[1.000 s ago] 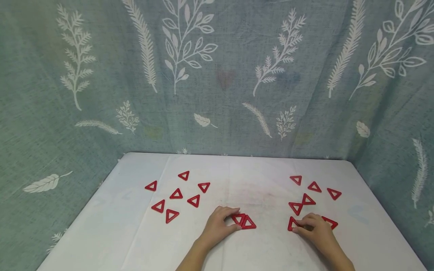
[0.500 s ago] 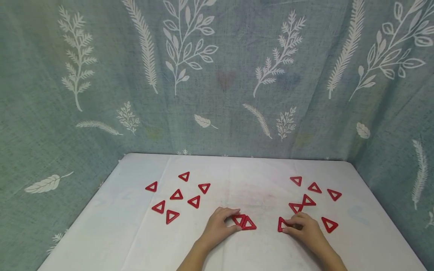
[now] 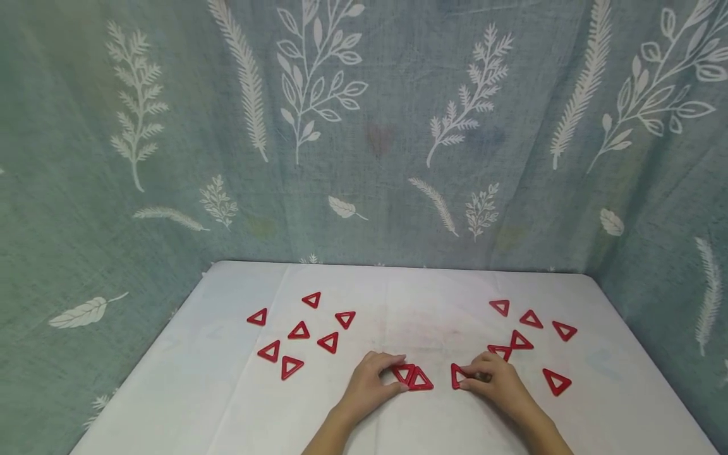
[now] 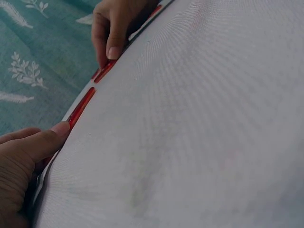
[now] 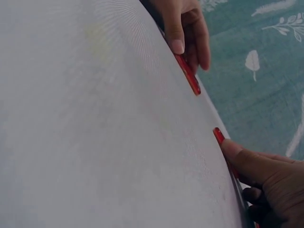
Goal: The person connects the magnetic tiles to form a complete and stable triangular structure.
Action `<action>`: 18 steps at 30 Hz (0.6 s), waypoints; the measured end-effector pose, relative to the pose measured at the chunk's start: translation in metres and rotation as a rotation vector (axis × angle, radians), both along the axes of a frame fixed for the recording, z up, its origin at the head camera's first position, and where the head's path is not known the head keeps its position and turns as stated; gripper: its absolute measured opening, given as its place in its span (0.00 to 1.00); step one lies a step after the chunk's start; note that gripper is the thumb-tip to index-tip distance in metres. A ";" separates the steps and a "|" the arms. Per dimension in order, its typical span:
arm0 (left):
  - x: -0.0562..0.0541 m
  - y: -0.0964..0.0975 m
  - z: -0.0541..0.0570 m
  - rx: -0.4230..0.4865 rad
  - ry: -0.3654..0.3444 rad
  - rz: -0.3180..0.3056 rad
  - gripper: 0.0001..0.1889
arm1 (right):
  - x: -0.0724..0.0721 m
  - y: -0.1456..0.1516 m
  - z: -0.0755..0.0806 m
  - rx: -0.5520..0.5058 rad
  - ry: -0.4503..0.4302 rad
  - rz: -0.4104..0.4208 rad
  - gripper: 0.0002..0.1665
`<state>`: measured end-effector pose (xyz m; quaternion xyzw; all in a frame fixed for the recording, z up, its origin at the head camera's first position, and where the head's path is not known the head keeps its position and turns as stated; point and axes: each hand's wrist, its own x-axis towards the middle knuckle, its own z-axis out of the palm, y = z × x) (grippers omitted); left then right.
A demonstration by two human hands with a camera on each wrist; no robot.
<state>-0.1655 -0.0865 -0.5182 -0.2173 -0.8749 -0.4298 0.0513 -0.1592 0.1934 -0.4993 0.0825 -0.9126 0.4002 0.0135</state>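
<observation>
Two red triangle frames lie edge to edge near the front middle of the table in the head view. My left hand point(image 3: 368, 384) holds the left triangle frame point(image 3: 407, 366) between thumb and forefinger; the right triangle frame point(image 3: 421, 388) adjoins it. A short gap to the right, my right hand point(image 3: 496, 383) pinches another red triangle frame point(image 3: 454, 376) by its right side. Both wrist views show the frames almost edge-on: the pair's red edge point(image 4: 81, 108) by the left thumb, and the single frame's red edge point(image 5: 219, 135) at the right thumb.
Several loose red triangle frames lie at the left, one being a near triangle point(image 3: 285, 368). Several more lie at the right, including a lone triangle point(image 3: 550, 383); one there is partly behind my right hand. Leaf-patterned green fabric point(image 3: 375, 234) surrounds the white table point(image 3: 227, 411).
My right hand has slid the pinched triangle frame leftward from the right-hand group, closer to the joined pair. My left hand keeps its place on the pair. The view has shifted slightly.
</observation>
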 end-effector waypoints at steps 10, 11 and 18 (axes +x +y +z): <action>0.000 0.001 -0.001 -0.022 0.026 0.008 0.24 | -0.011 -0.007 -0.003 -0.028 0.001 0.085 0.16; 0.000 0.000 -0.001 -0.024 0.020 0.011 0.24 | -0.012 -0.008 -0.003 -0.029 -0.005 0.092 0.16; 0.001 0.002 0.000 -0.026 0.011 0.017 0.24 | -0.022 -0.015 -0.003 -0.029 -0.010 0.154 0.17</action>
